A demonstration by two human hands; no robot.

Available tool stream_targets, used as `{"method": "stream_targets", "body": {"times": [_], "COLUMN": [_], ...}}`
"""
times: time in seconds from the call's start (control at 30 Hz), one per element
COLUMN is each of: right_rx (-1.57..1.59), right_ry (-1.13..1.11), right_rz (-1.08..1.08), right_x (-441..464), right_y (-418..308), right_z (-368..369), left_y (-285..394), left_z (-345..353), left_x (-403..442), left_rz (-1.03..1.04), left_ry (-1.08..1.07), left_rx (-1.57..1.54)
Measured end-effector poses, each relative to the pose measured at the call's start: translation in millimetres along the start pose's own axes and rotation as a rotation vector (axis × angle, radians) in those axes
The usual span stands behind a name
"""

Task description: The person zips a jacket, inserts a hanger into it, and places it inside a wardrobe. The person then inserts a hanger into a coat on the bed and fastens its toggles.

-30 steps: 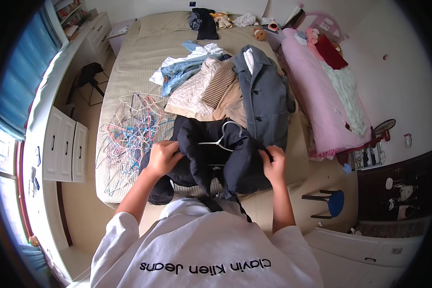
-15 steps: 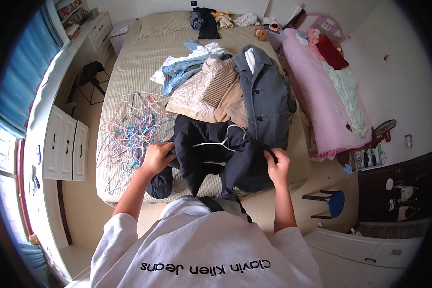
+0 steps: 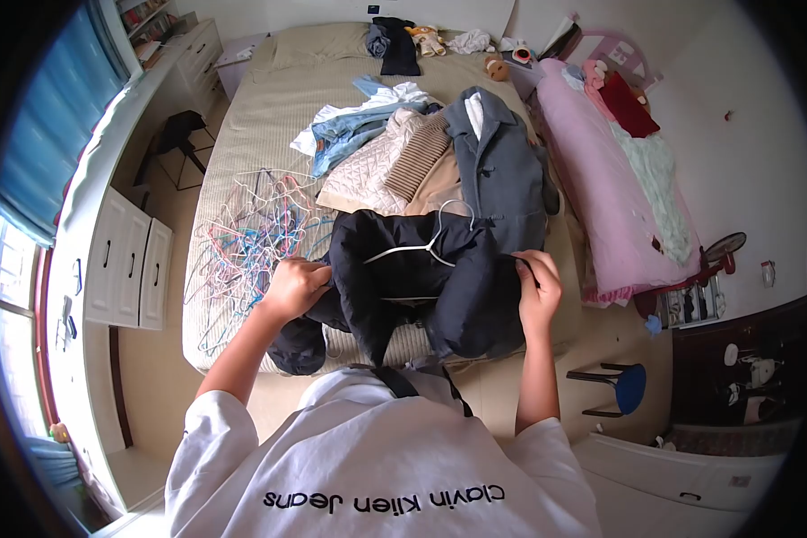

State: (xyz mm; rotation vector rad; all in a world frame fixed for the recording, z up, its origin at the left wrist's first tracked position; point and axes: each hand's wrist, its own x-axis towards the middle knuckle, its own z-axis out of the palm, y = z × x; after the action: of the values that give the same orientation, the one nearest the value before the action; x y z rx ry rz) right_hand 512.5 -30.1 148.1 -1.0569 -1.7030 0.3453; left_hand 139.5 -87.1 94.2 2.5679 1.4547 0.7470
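Observation:
A dark padded jacket (image 3: 462, 300) hangs between my two hands at the near edge of the bed, its front parted. Inside its neck lies a white hanger (image 3: 430, 247), the hook pointing up over the collar. My left hand (image 3: 296, 285) is closed on the jacket's left shoulder. On the other side, my right hand (image 3: 538, 282) pinches the right shoulder between thumb and fingers. Just beyond the jacket lie a grey coat (image 3: 504, 170) and a cream quilted garment (image 3: 372, 170).
Tangled hangers (image 3: 260, 233) cover the bed's near left part. Jeans (image 3: 350, 134) lie farther back on the bed (image 3: 269, 117). A pink bed (image 3: 592, 179) stands on the right, with a blue stool (image 3: 630, 387) nearer me. White cabinets (image 3: 117, 260) line the left.
My hands have moved slightly apart, spreading the jacket's shoulders. The hanger has shifted and its hook now stands above the collar. The whole view has shifted slightly right.

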Motion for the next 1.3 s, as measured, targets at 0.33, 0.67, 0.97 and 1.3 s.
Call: {"method": "stream_targets", "body": {"times": [0.33, 0.67, 0.97, 1.3], "right_rx": [-0.168, -0.108, -0.168, -0.148], "right_ry": [-0.268, -0.349, -0.414, -0.445], "right_rz": [-0.166, -0.097, -0.199, -0.189], "right_x": [21.5, -46.2, -55.1, -69.7], "right_y": [-0.2, 44.6, 38.8, 30.6], "right_z": [-36.9, -64.9, -85.6, -100.3], "left_y": [56.8, 120.6, 177.6, 231.3], "left_z": [0.8, 10.8, 20.9, 51.4], "left_x": [30.5, 30.7, 38.8, 37.3], "left_rz": [0.192, 0.042, -0.069, -0.225], "left_ry": [-0.051, 0.086, 0.203, 0.180], "left_rx": [-0.011, -0.056, -0.074, -0.179]}}
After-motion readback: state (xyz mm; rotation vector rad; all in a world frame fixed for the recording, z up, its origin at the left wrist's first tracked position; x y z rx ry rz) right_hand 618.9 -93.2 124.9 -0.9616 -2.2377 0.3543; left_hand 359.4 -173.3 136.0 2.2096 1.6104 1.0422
